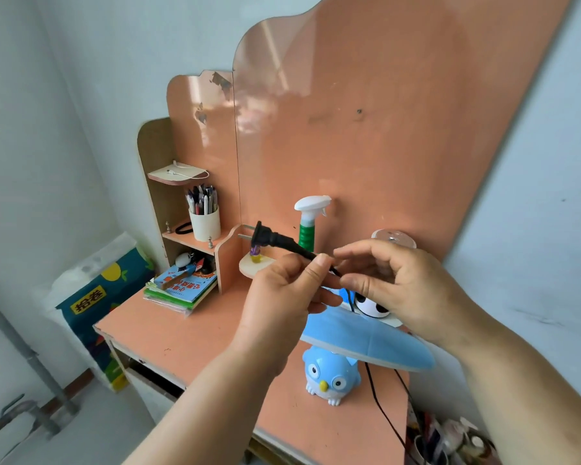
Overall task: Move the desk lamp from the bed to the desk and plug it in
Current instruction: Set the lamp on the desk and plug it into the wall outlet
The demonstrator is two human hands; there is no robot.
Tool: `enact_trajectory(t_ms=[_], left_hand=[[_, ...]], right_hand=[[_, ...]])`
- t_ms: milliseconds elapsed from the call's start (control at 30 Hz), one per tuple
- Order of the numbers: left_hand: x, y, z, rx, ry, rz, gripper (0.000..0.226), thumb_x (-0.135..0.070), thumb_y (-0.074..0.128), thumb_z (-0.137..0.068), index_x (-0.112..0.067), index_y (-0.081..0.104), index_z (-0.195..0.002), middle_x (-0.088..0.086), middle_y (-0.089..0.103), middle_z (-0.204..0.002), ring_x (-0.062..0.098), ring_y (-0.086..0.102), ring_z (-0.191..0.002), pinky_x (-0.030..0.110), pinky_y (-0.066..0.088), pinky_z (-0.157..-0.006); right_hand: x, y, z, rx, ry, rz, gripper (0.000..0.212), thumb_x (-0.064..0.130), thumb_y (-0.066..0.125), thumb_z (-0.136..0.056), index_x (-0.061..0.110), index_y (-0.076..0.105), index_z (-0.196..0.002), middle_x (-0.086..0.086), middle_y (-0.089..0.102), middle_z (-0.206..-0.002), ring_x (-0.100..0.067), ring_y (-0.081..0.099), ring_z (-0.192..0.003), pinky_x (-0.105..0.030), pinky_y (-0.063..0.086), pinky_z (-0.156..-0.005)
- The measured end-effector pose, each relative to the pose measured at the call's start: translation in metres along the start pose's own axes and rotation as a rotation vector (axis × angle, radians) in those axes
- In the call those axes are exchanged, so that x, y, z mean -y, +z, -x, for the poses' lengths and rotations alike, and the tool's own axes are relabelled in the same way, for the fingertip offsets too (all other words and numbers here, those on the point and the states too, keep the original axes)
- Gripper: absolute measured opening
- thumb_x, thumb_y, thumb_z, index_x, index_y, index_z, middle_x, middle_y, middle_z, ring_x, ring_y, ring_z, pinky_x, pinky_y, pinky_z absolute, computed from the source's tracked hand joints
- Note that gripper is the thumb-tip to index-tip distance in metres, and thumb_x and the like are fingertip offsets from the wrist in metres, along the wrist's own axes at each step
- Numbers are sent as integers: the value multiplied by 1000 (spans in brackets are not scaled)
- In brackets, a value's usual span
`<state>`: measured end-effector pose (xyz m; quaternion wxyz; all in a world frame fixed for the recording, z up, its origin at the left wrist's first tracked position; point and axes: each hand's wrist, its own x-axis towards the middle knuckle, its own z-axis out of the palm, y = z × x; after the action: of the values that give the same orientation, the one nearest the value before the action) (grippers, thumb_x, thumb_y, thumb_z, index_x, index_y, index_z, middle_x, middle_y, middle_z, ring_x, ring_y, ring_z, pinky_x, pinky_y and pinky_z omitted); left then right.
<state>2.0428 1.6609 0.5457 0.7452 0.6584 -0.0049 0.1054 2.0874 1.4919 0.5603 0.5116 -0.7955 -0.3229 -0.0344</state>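
The desk lamp [332, 377] is a blue owl figure with a long blue shade, standing upright on the orange desk [195, 340] near its front right. Its black cord [379, 407] trails down over the desk's right edge. My left hand [282, 297] pinches the cord just behind the black two-pin plug [264, 237], which is held in the air above the desk with its pins pointing left. My right hand [399, 280] is close beside it, fingers around the cord a little further back. No socket is in view.
A green spray bottle [307, 226] stands against the orange back panel. A cup of pens [203, 216] sits on the left shelf, above a stack of books [182, 286]. A colourful bag [101, 297] leans left of the desk. Clutter [450, 437] lies at the lower right.
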Motion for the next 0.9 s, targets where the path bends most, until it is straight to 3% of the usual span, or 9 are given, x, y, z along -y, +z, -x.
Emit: enact_trajectory(t_ms=[167,267,367,433,500,633,733,833,900], left_hand=[[-2,13,1,96,-3,-32,19,-32,60,-90,-20,73,-82,-1,77,-76,12,69,-64,20,53,-59],[-1,19,1,140,-38,-34,17,-28,59,-91,-20,72,-85,-2,76,-75,10,68,-62,19,52,-58],[3,22,3,194,-79,-68,15,-25,59,-91,-19,72,-87,-3,76,-76,10,69,-64,19,53,-59],[6,24,5,212,-101,-84,14,-25,60,-91,-20,72,-86,-4,76,-77,10,69,-65,21,53,-61],[10,28,7,232,-120,-94,13,-26,61,-90,-21,72,-86,-4,76,-78,10,69,-66,21,52,-62],[17,36,11,270,-129,-111,14,-25,59,-92,-22,72,-87,-4,76,-78,9,70,-66,19,52,-60],[23,42,14,293,-127,-105,15,-23,58,-92,-22,72,-85,-3,76,-78,9,70,-66,18,51,-59],[29,46,19,298,-131,-119,14,-22,58,-91,-20,71,-86,-4,75,-77,9,69,-64,19,50,-59],[34,44,22,208,-68,-174,14,-22,58,-91,-25,70,-84,-8,74,-77,6,68,-65,19,49,-62]], right_hand=[[9,-9,10,-61,3,10,9,26,66,-88,30,68,-96,9,69,-86,-12,70,-80,-30,58,-76],[11,-20,20,-146,41,110,16,18,60,-92,33,67,-93,8,69,-88,-3,63,-71,-17,50,-69],[8,-35,30,-251,132,197,3,29,68,-85,32,69,-87,28,66,-77,8,60,-69,-4,43,-63],[5,-45,38,-319,202,280,3,36,68,-84,35,70,-83,32,66,-72,10,59,-64,-3,42,-56],[1,-55,49,-399,238,350,9,38,64,-87,37,70,-80,31,67,-74,9,60,-65,-6,42,-55],[-8,-68,71,-546,335,327,12,42,61,-87,37,71,-82,22,68,-66,-1,53,-47,-26,43,-54],[-14,-75,90,-632,394,313,9,52,67,-80,46,70,-86,20,71,-75,2,63,-65,-29,49,-63],[-23,-76,111,-614,517,291,13,51,73,-74,43,71,-84,6,73,-83,-15,67,-83,-38,53,-77],[-28,-73,122,-576,592,277,3,44,71,-78,42,71,-81,8,71,-76,-23,64,-75,-37,50,-69]])
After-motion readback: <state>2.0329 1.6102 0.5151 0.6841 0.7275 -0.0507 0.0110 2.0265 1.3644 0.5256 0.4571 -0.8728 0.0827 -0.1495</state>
